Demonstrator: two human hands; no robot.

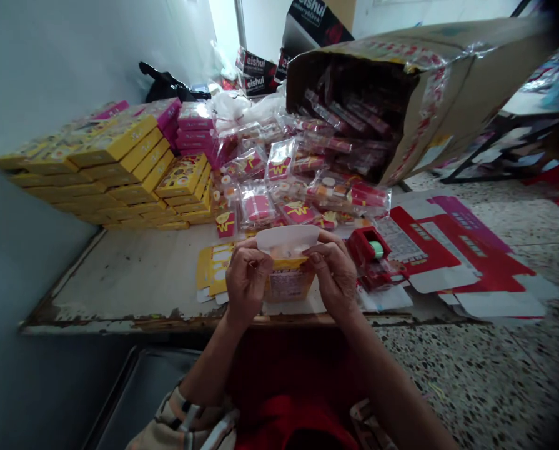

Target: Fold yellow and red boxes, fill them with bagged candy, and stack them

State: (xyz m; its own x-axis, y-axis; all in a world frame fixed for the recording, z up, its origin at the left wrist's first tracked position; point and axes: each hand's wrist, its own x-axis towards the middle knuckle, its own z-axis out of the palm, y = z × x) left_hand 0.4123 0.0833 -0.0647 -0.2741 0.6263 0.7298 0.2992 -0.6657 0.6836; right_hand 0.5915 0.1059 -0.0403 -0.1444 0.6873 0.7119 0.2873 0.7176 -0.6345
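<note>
Yellow box [289, 285]: between fingertips, mouth up. Left hand [246, 275] and right hand [334, 275]: thumbs and fingers pinching opposite sides of box rim. White flap [287, 236]: raised between fingers, not yet closed (contents [283, 252] barely visible); box judged part-finished. Left of fingers: flat yellow blank [210, 265], unfolded; farther left, stacked yellow boxes [120, 150], seemingly complete. Beyond fingers: wrapped packs [300, 211], still unboxed.

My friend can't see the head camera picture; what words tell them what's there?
A left hand and right hand hold a small yellow box, its white flap up. Stacked yellow boxes stand to the left; plastic-wrapped packets lie beyond, near an open cardboard carton.
</note>
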